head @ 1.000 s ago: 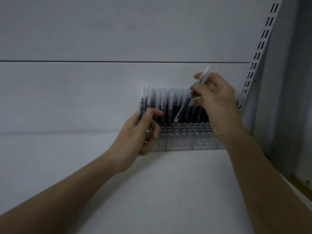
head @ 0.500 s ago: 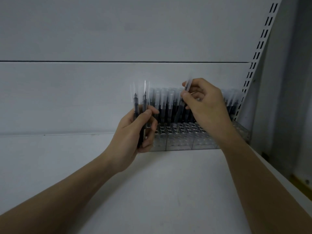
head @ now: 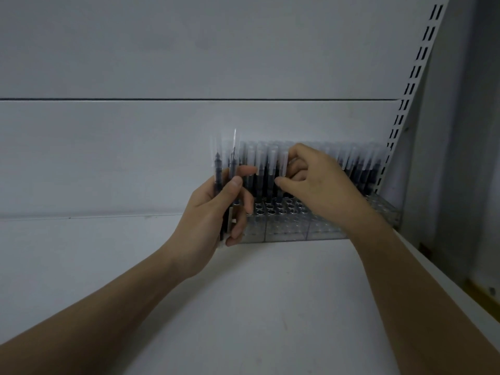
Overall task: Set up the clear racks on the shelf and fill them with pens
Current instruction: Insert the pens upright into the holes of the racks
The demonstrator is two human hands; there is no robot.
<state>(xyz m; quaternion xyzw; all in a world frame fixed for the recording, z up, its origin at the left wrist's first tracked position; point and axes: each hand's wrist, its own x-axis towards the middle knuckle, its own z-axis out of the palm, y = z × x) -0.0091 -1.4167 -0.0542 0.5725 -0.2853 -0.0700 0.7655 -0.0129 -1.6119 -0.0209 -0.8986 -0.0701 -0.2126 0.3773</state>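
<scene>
Looks like we're mid-fill here: the clear racks (head: 284, 228) are already standing on the white shelf (head: 243, 307), pushed back against the rear panel, so the setup part seems done and it's all pen loading now.

The right hand (head: 319, 188) is up at the front row of standing pens (head: 270, 171), thumb and fingers curled in around one of them, I'd guess seating a pen in its hole. The fingertips are tucked behind the caps though, so I can't say for sure it's actually pinching that pen and not just nudging it.

The left hand (head: 219, 212) is wrapped around a small bundle of spare pens (head: 224, 171), held upright just left of the racks, clear caps up.

Rack contents: the back rows are packed with dark-barrelled pens with frosted caps, all the way across to the slotted upright (head: 405, 98) on the right. The front few rows of holes still look empty, at least on the left and middle racks.

Next move, I reckon: the right hand lets go, takes one pen off the left-hand bundle, lines it up over the next open hole and drops it in straight without knocking its neighbours.
</scene>
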